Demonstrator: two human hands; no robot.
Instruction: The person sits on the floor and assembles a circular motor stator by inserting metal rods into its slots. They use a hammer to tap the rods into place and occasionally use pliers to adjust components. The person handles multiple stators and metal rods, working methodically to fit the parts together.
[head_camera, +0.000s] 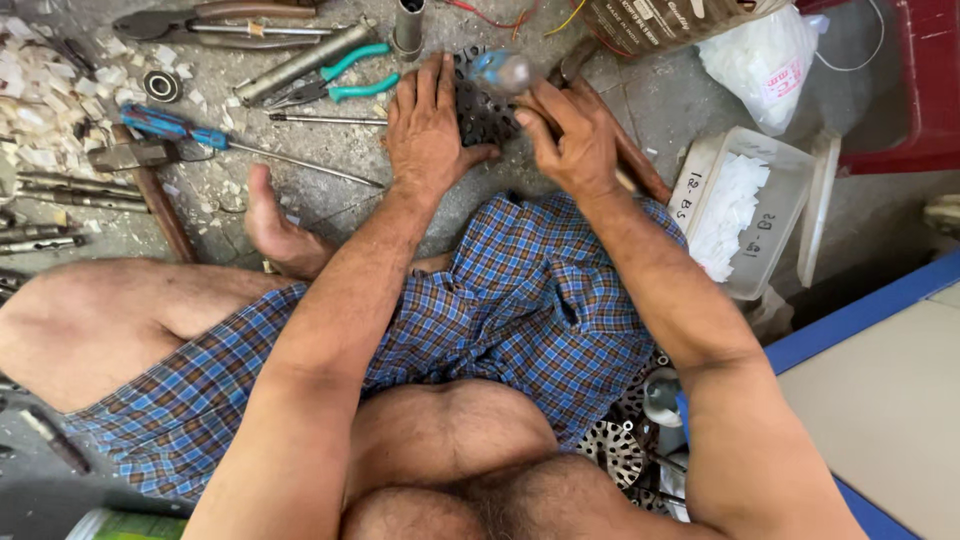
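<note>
From the head camera, my left hand (428, 125) lies flat, fingers spread, pressing the dark toothed disc (482, 112) on the floor. I think the hammer (502, 70) can hit my left fingers, because they lie just beside its head. My right hand (572, 140) is closed tight around the hammer's wooden handle, above the disc.

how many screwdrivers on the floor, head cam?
1 for sure: the blue-handled screwdriver, lying left of the left hand, shaft pointing right. The thin rod above it shows no handle. More may be hidden in the tool clutter at left.
</note>
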